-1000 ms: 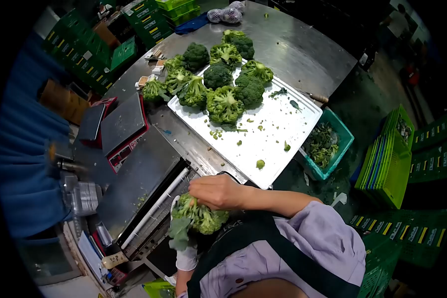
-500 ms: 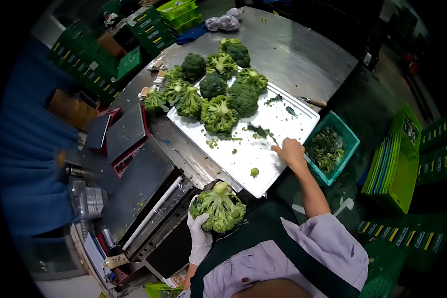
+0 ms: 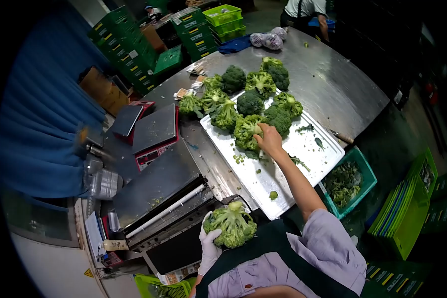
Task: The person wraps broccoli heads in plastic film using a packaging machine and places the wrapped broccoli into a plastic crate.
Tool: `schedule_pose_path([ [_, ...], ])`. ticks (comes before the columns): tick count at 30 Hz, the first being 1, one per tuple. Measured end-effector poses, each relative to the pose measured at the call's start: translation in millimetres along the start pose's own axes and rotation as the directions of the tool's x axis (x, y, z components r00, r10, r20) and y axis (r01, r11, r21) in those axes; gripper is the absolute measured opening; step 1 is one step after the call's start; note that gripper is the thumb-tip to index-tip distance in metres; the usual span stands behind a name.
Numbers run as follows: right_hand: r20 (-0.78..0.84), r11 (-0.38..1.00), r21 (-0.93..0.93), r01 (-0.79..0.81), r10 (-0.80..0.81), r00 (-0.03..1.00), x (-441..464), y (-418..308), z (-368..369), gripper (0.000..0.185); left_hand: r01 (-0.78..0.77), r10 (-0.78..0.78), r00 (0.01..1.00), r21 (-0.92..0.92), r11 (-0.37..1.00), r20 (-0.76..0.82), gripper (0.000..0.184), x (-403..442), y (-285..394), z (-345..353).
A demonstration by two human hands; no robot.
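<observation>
Low in the view, just in front of your apron, the held broccoli head (image 3: 231,228) sits stem up in your gloved left hand (image 3: 210,244). Your fingers wrap its side and your thumb presses its front, spread only as wide as the head needs. Your bare right hand (image 3: 270,141) reaches over the white tray (image 3: 281,185) with its fingers partly curled at the front broccoli head (image 3: 248,130); they appear to touch it, but you cannot tell whether they have closed on it. More broccoli heads (image 3: 250,102) crowd around that one, some on the tray and some beyond its edge on the metal table (image 3: 333,74). Green scraps lie scattered across the tray. Beside it, to the right of the view, a teal bin (image 3: 367,181) holds leafy trimmings (image 3: 343,184). On the view's left stand a wrapping machine (image 3: 156,186) and scales (image 3: 156,130).
</observation>
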State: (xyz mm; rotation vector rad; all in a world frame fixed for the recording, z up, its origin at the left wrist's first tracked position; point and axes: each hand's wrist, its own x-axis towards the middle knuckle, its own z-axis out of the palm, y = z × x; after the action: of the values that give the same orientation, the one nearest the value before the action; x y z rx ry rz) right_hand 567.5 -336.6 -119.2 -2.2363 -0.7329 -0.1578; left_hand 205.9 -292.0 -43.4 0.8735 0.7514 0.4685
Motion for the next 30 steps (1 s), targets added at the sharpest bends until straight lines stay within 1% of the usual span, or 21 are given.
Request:
schedule_pose_path([
  [1,-0.051,0.998,-0.022,0.065,-0.066,0.997,9.9,-1.9,10.7,0.045,0.002,-0.002,1.000,-0.018,1.000,-0.010,0.064,-1.3,-0.1,0.5],
  [3,0.064,0.995,-0.057,0.079,-0.075,0.995,17.3,-4.7,29.5,0.048,-0.004,0.003,1.000,-0.031,1.000,-0.021,0.064,-4.0,1.9,2.8],
  [4,0.074,0.984,-0.113,0.136,-0.128,0.989,14.4,-8.2,35.3,0.048,-0.004,0.004,1.000,-0.044,0.999,-0.020,0.064,-3.4,0.8,0.8],
  [5,0.089,0.974,-0.182,0.137,-0.123,0.988,11.4,-10.4,40.6,0.044,-0.007,0.006,1.000,-0.048,0.999,-0.017,0.064,-3.1,-0.1,0.6],
  [7,0.103,0.978,-0.155,0.141,-0.126,0.987,0.8,-16.0,36.8,0.040,-0.034,0.032,0.996,-0.017,0.999,-0.083,0.060,-2.9,-0.5,3.9],
  [8,0.101,0.972,-0.168,0.164,-0.148,0.984,-4.7,-14.7,35.6,0.040,-0.019,0.015,0.998,-0.078,0.997,-0.054,0.063,-3.0,1.0,3.3],
  [9,0.132,0.967,-0.165,0.193,-0.173,0.976,-8.2,-13.3,29.5,0.042,-0.017,0.013,0.999,-0.083,0.996,-0.050,0.063,-3.8,4.0,7.0],
  [11,0.132,0.977,-0.034,0.210,-0.204,0.970,-8.6,-7.0,12.6,0.042,-0.015,0.008,0.997,-0.097,0.995,-0.075,0.064,-5.3,8.6,14.3],
  [13,0.116,0.991,0.130,0.039,-0.055,0.992,3.8,2.4,-1.4,0.039,-0.017,0.010,0.996,-0.086,0.996,-0.084,0.065,-3.3,6.7,11.6],
  [14,-0.096,0.994,0.028,0.109,-0.106,0.990,9.5,9.2,-4.1,0.037,-0.023,0.017,0.997,-0.076,0.997,-0.076,0.065,-2.8,7.1,11.8],
  [15,-0.154,0.996,-0.006,0.093,-0.093,0.984,19.7,15.3,-14.4,0.039,-0.029,0.024,0.997,-0.067,0.997,-0.069,0.066,-2.0,6.6,11.7],
  [17,-0.226,0.981,-0.180,0.077,-0.117,0.967,40.7,29.6,-27.1,0.051,-0.035,0.033,0.997,-0.040,0.999,-0.065,0.066,0.2,5.3,12.0],
  [19,-0.180,0.938,-0.342,-0.054,-0.009,0.984,53.3,36.0,-33.2,0.068,-0.040,0.039,0.997,-0.014,0.999,-0.065,0.067,0.1,7.4,15.5],
  [20,-0.093,0.919,-0.374,-0.126,0.098,0.991,59.7,48.9,-25.7,0.081,-0.042,0.042,0.997,0.001,0.999,-0.061,0.067,1.9,6.5,14.6],
  [21,-0.092,0.918,-0.376,-0.125,0.097,0.991,61.1,59.1,-20.4,0.081,-0.041,0.041,0.997,-0.001,0.999,-0.061,0.067,2.6,6.7,16.1],
  [23,0.032,0.980,-0.142,-0.140,0.146,0.989,63.0,73.9,-12.5,0.088,-0.025,0.025,0.998,0.009,1.000,-0.049,0.066,3.6,9.0,20.4],
  [24,0.054,0.986,-0.099,-0.134,0.139,0.989,62.2,73.6,-15.2,0.086,-0.032,0.032,0.998,0.003,0.999,-0.057,0.066,4.7,9.8,23.3],
  [25,0.062,0.988,-0.097,-0.123,0.129,0.990,61.0,73.0,-17.2,0.086,-0.020,0.020,0.998,0.002,1.000,-0.052,0.066,4.9,10.5,25.9],
  [27,0.093,0.981,-0.080,-0.175,0.182,0.979,56.8,68.5,-24.8,0.075,-0.012,0.012,0.998,-0.004,1.000,-0.058,0.066,5.3,10.3,27.9],
  [28,0.059,0.985,-0.055,-0.162,0.165,0.984,54.3,65.3,-30.3,0.066,-0.010,0.010,0.999,0.003,1.000,-0.053,0.067,6.8,9.7,28.5],
  [30,0.072,0.974,-0.054,-0.219,0.223,0.972,51.7,66.2,-37.7,0.067,-0.010,0.010,0.998,0.007,1.000,-0.061,0.067,8.9,8.0,29.8],
])
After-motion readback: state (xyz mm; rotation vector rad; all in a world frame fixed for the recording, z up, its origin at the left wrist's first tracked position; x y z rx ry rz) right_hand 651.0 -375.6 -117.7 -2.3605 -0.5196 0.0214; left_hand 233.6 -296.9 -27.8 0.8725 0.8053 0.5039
